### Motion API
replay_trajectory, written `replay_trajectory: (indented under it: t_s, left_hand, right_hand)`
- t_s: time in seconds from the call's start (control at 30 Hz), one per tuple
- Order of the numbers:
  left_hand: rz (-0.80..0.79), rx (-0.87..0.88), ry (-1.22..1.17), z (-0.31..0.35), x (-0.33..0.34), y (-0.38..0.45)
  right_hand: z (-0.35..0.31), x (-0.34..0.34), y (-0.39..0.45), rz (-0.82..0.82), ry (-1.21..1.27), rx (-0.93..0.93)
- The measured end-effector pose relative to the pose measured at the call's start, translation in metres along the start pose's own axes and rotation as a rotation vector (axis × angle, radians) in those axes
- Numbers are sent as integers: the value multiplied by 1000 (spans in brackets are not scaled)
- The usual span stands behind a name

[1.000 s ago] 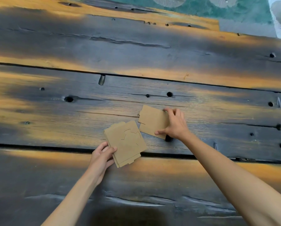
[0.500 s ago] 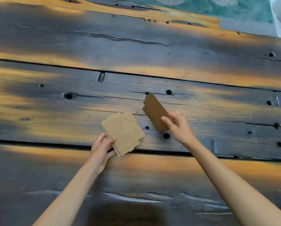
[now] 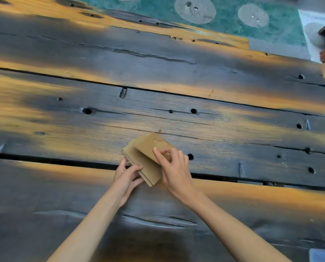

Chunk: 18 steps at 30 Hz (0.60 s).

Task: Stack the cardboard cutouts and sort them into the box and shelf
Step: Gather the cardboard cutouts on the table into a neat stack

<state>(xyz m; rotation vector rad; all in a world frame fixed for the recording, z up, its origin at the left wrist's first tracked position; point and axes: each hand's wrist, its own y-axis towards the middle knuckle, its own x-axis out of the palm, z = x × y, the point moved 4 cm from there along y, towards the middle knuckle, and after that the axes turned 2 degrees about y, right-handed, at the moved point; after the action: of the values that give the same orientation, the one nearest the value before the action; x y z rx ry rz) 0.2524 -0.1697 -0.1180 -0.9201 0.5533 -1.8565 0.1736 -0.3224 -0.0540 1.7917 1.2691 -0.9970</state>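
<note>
1. Head view: both bare hands meet over a stack of cardboard cutouts (image 3: 148, 167), held just above a dark, scorched-looking plank table (image 3: 157, 72) streaked with orange.
2. The left hand (image 3: 126, 175) grips the stack's near-left corner. Its thumb lies on the top face, and its fingers curl under the edge, closed on the cardboard.
3. The right hand (image 3: 174, 170) sits just to the right of the left hand, the two well within touching range but with the stack between them.
4. The right thumb and fingers pinch a single top cutout (image 3: 150, 143), whose far part rises beyond the fingertips.
5. That top cutout is tilted, its left edge lifted off the stack, so a shadowed step shows between it and the pieces below.
6. A wavy cut line marks the top cutout's far edge, just beyond the right hand's fingers.
7. The stack's layered edges show beside the left thumb and at the near corner between the two wrists.
8. A round hole (image 3: 190, 156) in the plank lies just right of the right hand's knuckles.
9. A dark gap (image 3: 63, 161) between planks runs left from the left hand and passes under both hands.
10. Far beyond the hands, past the table's edge, lies a green rug (image 3: 271, 33) with pale round patterns.
</note>
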Motion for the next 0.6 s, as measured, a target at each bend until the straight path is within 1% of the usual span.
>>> replay_trajectory:
  t_s: [0.2,0.33,0.53,0.6]
  left_hand:
    - [-85,23,-100,-3,6,-20]
    - [-133,38,-122,-2,6,-30]
    - [-235,71,-167,3,13,-46]
    - [-234,78,-161,4,17,-50]
  right_hand:
    - [-13,3,-17,-100,13,-31]
    - [-20,-3,-22,-157,34,-41]
    - [-26,-14,-26,-139,21,-71]
    - [-25,-18,-29,-118,11,-82]
